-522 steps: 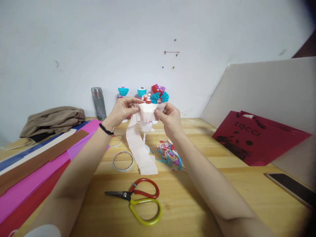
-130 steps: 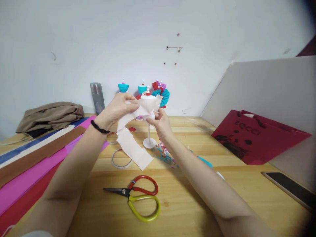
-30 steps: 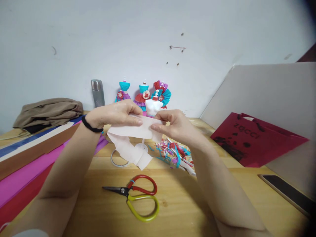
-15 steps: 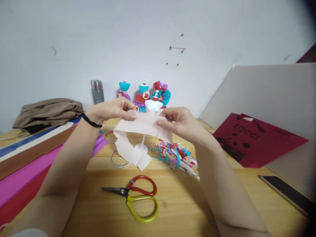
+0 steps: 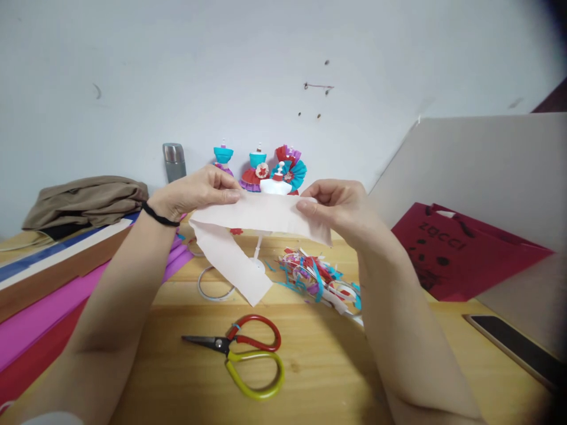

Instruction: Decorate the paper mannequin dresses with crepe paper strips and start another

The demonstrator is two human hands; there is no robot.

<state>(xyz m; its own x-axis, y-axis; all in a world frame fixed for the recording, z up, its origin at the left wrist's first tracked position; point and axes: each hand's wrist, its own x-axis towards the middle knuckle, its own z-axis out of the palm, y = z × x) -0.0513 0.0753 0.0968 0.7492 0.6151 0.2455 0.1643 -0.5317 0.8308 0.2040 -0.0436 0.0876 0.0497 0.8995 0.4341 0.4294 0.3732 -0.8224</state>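
A pale pink strip of crepe-like paper (image 5: 266, 213) is stretched between my hands above the table. My left hand (image 5: 201, 192) pinches its upper edge on the left, and my right hand (image 5: 339, 203) pinches it near the right end. From the left side the strip folds back and its loose tail hangs down toward the tabletop. Just behind the paper stands a small white mannequin (image 5: 275, 186), its torso partly hidden by the strip. Scissors (image 5: 221, 343) with one red and one yellow handle lie on the table below my hands.
Colourful paper scraps (image 5: 316, 277) lie right of centre, tape rolls (image 5: 215, 283) to the left. Small dressed mannequins (image 5: 257, 168) and a flask (image 5: 174, 162) stand by the wall. Coloured paper sheets (image 5: 57, 283) and brown cloth (image 5: 88, 203) are left; a red bag (image 5: 460, 254) and phone (image 5: 514, 345) are right.
My hands have moved apart, the left one leftward and the right one up and rightward. The paper strip between them is now wider and flatter, its hanging tail straighter.
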